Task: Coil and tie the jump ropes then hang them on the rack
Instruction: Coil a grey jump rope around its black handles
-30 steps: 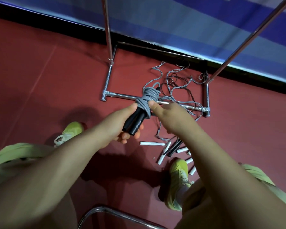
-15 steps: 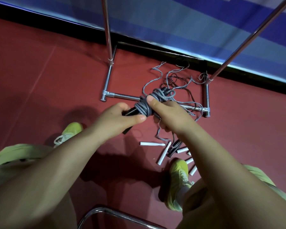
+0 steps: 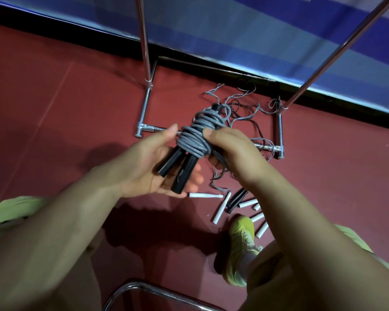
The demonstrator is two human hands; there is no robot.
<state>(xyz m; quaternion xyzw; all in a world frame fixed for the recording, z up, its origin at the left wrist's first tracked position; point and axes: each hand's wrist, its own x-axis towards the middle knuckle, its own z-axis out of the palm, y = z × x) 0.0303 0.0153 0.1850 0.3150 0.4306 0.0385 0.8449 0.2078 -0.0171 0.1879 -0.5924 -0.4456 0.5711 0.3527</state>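
A grey jump rope (image 3: 195,138) is wound in a tight bundle around its two black handles (image 3: 180,169), which point down toward me. My left hand (image 3: 142,169) lies palm up beneath the handles with its fingers straight and its thumb beside the coil. My right hand (image 3: 231,151) grips the right side of the coil, thumb pressed on the wraps, fingers curled round a dark strand. The metal rack's base frame (image 3: 144,108) sits on the red floor just behind the bundle, with its two uprights (image 3: 144,41) rising out of view.
Loose grey and dark ropes (image 3: 245,108) lie tangled inside the rack base. Several white handles (image 3: 206,195) and a black pair (image 3: 236,199) are scattered by my yellow-green shoe (image 3: 240,243). A chrome tube (image 3: 144,288) curves across the bottom edge. A blue wall runs behind.
The bundle has swung so its black handles point down at me. My left hand has released its grip and now lies flat under the handles. My right hand still grips the coil.
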